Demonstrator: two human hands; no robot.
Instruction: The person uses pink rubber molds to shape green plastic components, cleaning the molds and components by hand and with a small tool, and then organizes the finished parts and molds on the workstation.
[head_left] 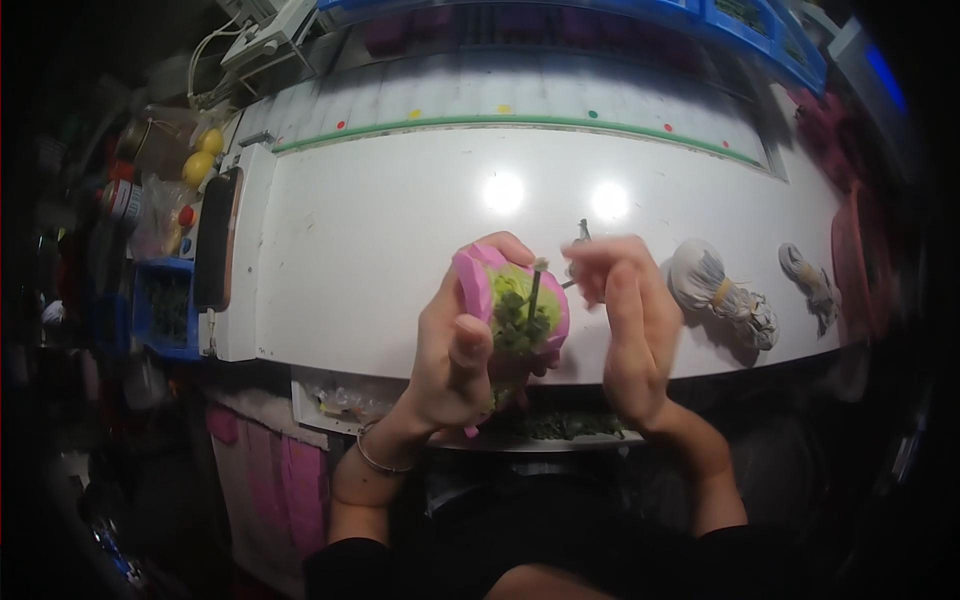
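Near the front edge of the table, my left hand (450, 360) is wrapped round a pink-rimmed piece (475, 285) with a yellow-green inside. Dark green leafy bits (517, 318) sit in its middle, and one thin dark stem (535, 295) with a pale tip stands up from them. Close on its right is my right hand (635, 320), fingers bent together and slightly blurred. A thin dark green stem-like piece (583, 230) pokes out above those fingertips, pinched in them. My left fingers hide the underside of the pink-rimmed piece.
On the white table (350, 230), two tied whitish bundles (725, 295) (808, 285) lie at the right. A phone (218, 240) rests at the left edge, beside a blue basket (167, 310). An open drawer (335, 408) holds dark green bits below the front edge.
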